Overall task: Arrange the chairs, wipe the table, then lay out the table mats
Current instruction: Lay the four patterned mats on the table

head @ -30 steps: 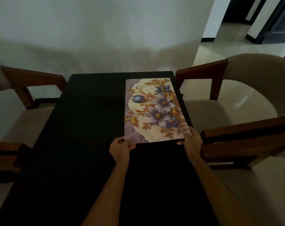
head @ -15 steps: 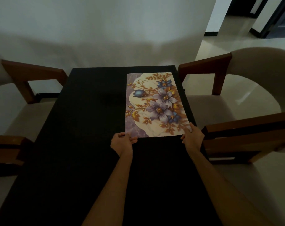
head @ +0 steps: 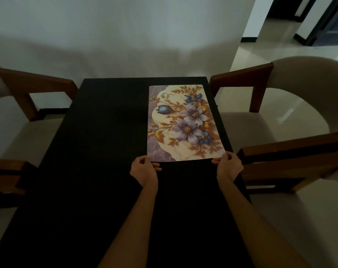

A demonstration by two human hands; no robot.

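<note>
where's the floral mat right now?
Head view: the floral mat lies on the black table's far right part, beside the right-hand chair, its near corners held by the left hand and right hand.

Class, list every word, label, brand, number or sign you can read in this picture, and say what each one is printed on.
None can be read. The table mat carries only a printed pattern of flowers and gold leaves, with no lettering. The black table and the chairs show no labels or signs.

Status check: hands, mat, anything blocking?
Left hand and right hand pinch floral mat's near corners. Mat on black table, far right. Nothing blocking.
</note>
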